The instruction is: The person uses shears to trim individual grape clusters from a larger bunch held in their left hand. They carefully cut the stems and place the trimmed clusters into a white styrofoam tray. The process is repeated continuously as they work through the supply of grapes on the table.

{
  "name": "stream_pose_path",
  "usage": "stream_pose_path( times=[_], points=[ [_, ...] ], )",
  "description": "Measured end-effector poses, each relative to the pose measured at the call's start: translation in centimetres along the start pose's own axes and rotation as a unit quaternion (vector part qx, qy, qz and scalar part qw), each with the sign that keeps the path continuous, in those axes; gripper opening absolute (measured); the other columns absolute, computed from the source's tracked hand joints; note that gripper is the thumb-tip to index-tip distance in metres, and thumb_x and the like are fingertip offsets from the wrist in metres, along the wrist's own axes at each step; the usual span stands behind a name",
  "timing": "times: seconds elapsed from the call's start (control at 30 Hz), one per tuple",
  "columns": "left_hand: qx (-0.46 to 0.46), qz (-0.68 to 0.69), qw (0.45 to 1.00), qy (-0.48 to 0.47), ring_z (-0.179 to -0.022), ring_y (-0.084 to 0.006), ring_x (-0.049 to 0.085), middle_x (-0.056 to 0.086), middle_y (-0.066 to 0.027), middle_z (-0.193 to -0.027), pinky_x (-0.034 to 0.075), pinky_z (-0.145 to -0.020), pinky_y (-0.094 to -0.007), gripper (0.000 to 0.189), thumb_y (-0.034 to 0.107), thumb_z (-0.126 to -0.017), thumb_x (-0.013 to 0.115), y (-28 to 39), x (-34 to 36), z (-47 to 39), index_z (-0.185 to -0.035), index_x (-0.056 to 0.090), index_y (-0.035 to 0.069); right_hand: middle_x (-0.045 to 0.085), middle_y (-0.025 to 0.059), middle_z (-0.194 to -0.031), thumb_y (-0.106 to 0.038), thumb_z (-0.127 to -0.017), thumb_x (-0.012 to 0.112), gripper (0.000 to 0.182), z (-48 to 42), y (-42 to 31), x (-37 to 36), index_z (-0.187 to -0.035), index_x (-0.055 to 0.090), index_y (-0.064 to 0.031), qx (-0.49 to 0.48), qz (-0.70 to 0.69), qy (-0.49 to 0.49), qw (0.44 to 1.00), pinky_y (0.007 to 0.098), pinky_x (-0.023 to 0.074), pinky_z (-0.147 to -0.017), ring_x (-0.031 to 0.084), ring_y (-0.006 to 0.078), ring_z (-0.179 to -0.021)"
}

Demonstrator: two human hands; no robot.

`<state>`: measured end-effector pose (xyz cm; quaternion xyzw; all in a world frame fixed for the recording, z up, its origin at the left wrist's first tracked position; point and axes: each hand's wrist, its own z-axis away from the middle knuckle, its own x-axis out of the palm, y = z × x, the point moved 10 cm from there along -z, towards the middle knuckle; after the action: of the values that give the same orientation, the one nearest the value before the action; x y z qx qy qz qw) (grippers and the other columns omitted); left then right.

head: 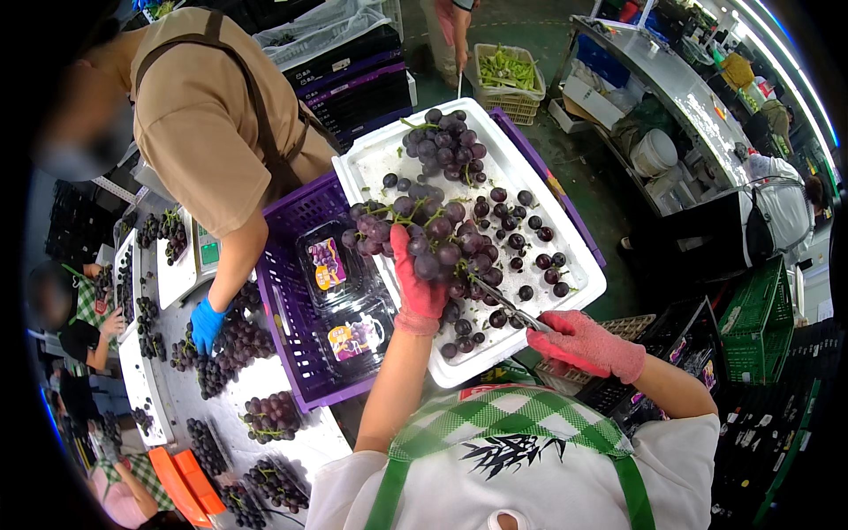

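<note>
A bunch of dark purple grapes [437, 242] rests on my left hand [419, 285], which wears a red glove and holds it above a white foam tray [563, 218]. In my right hand [583, 344], also in a red glove, are metal scissors [507, 301], their blades reaching into the bunch's lower right side; the tips are partly hidden among grapes. Another bunch [444, 144] lies at the tray's far end. Many loose grapes [517, 242] are scattered over the tray. Under the tray's left side stands a purple crate [285, 331] with clear, labelled plastic boxes [354, 334].
At left, a co-worker's blue-gloved hand [209, 324] touches grapes on the metal table [179, 391], near a scale [207, 252]. Orange holders [189, 487] stand at lower left. Black crates [358, 86] are stacked beyond; a green crate [755, 324] stands right. Other people work farther off.
</note>
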<state>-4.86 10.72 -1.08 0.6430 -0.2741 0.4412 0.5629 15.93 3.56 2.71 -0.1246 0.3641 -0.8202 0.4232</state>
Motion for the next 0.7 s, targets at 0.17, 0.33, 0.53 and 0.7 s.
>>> stream_pose_path(
  times=[0.17,0.33,0.53,0.7],
  points=[
    [0.033,-0.035,0.999,-0.012,-0.097,-0.0178,0.058,0.058,-0.0047,-0.113,0.051,-0.081,-0.0324,0.047,0.046,-0.097,0.041,0.6,0.7,0.2,-0.13,0.045,0.014,0.052,-0.0005,-0.064,-0.034,-0.091,0.055,0.032,0.2,-0.1,0.0,-0.097,0.057,-0.0025,0.027,-0.023,0.001,0.999,0.0244,0.0393,-0.048,0.05,0.0075,-0.054],
    [0.047,-0.063,0.996,-0.04,-0.094,-0.0161,0.058,0.057,-0.0041,-0.112,0.051,-0.076,-0.029,0.046,0.045,-0.097,0.041,0.9,1.2,0.1,-0.13,0.045,0.014,0.052,-0.0002,-0.065,-0.035,-0.091,0.054,0.034,0.2,-0.1,0.1,-0.096,0.056,-0.0019,0.02,-0.007,0.007,1.0,0.0241,0.04,-0.049,0.05,0.0077,-0.054],
    [0.05,-0.049,0.997,-0.027,-0.092,-0.0158,0.057,0.057,-0.0041,-0.111,0.05,-0.075,-0.0286,0.046,0.044,-0.097,0.042,1.1,1.6,0.4,-0.131,0.045,0.014,0.052,0.0002,-0.066,-0.038,-0.091,0.054,0.036,0.4,-0.7,0.1,-0.095,0.056,-0.0023,0.012,0.023,0.01,1.0,0.0235,0.0409,-0.049,0.051,0.0077,-0.055],
    [0.049,-0.067,0.996,-0.045,-0.093,-0.0169,0.057,0.057,-0.005,-0.112,0.051,-0.077,-0.0299,0.045,0.042,-0.097,0.041,1.0,1.2,0.3,-0.133,0.042,0.014,0.052,-0.0004,-0.066,-0.039,-0.09,0.055,0.035,-0.1,0.3,0.4,-0.09,0.055,-0.0041,0.038,-0.035,0.002,0.999,0.0224,0.0404,-0.047,0.052,0.0071,-0.054]
  ],
)
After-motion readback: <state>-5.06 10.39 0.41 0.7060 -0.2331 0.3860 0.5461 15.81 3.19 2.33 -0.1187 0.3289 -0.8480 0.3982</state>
